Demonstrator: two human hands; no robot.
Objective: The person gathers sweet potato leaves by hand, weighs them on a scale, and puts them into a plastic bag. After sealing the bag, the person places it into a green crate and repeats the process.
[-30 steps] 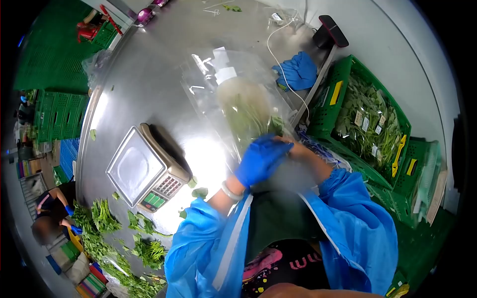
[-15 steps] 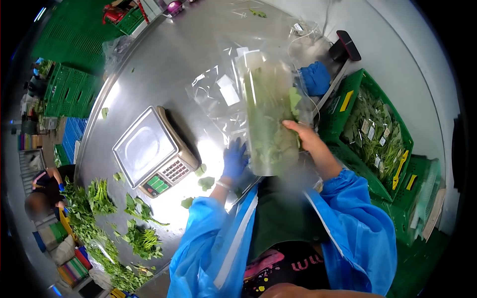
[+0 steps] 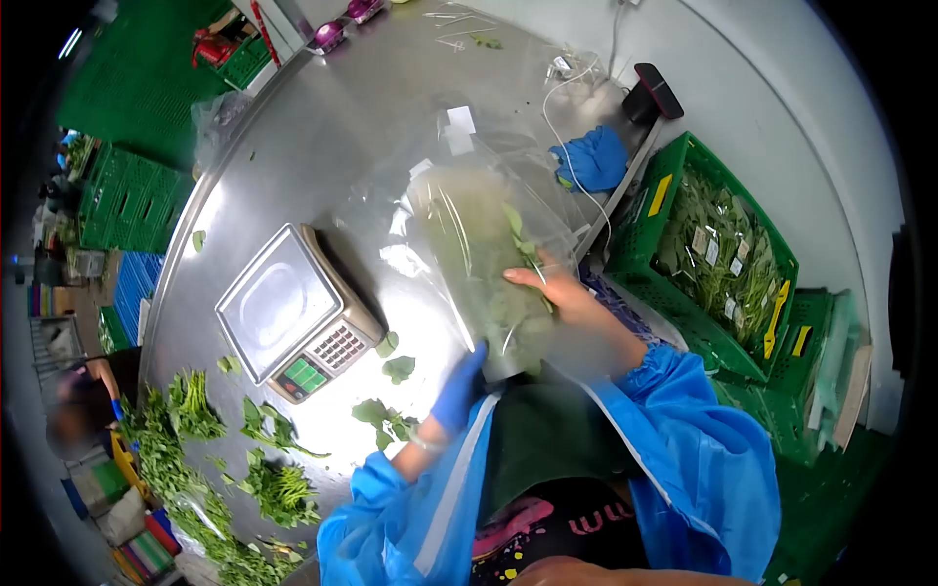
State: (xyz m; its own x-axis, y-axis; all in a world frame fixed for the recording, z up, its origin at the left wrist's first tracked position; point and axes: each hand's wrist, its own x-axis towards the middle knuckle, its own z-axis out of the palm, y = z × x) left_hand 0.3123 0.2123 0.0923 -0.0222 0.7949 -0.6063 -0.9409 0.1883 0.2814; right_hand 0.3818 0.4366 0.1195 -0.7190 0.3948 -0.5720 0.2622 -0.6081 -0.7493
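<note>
A clear plastic bag of leafy greens [image 3: 479, 264] is tilted over the near side of the steel table, its misty film reaching away from me. My right hand [image 3: 547, 285] grips the bag's right side, thumb in front and the other fingers mostly hidden. At the bag's lower left edge, my left hand [image 3: 455, 393] in a blue glove holds it, with the thumb showing and the fingers partly behind. White labels [image 3: 459, 121] lie among clear film at the bag's far end. Loose leaves [image 3: 381, 420] rest left of my left hand.
A digital scale [image 3: 298, 313] stands to the left on the steel table [image 3: 342, 117]. Bunches of greens [image 3: 278, 488] lie at the near left. On the right, a green crate [image 3: 674, 244] holds packed greens beside a blue cloth [image 3: 594, 158]. Another person [image 3: 83, 391] is at the far left.
The bag has moved left and toward me, tilting more. My left hand has come from the table to the bag's lower edge. My right hand moved left with the bag.
</note>
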